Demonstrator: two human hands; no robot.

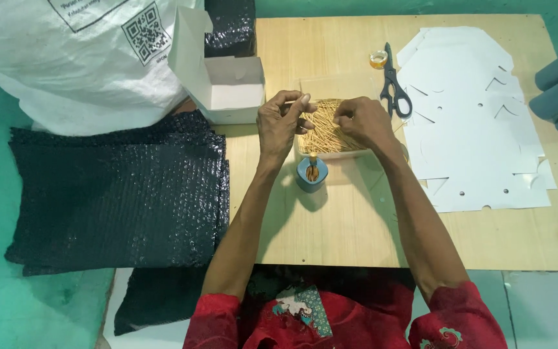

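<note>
Head view looks straight down on two bare forearms reaching forward over a pale wooden table (330,220). Fingers of the left hand (281,123) are pinched shut around a few thin wooden sticks (295,101), held level at the fingertips just above the near-left corner of a clear shallow tray (330,152). Fingers of the right hand (364,120) curl down into the heap of sticks (325,129) that fills that tray; the fingertips are buried among them, so whether they grip any cannot be told. Both wrists are bent slightly inward, the backs of the hands face up, and the forearms angle in from red sleeves at the lower edge.

Just in front of the tray, between the two forearms, stands a small blue cup (311,174) with a few sticks upright in it.

Further out, an open white carton (217,71) sits to the left of the hands, and sheets of black bubble wrap (117,194) lie stacked beyond the left arm. To the right lie black scissors (393,87), a roll of tape (378,59) and flat white die-cut cardboard blanks (473,116).
</note>
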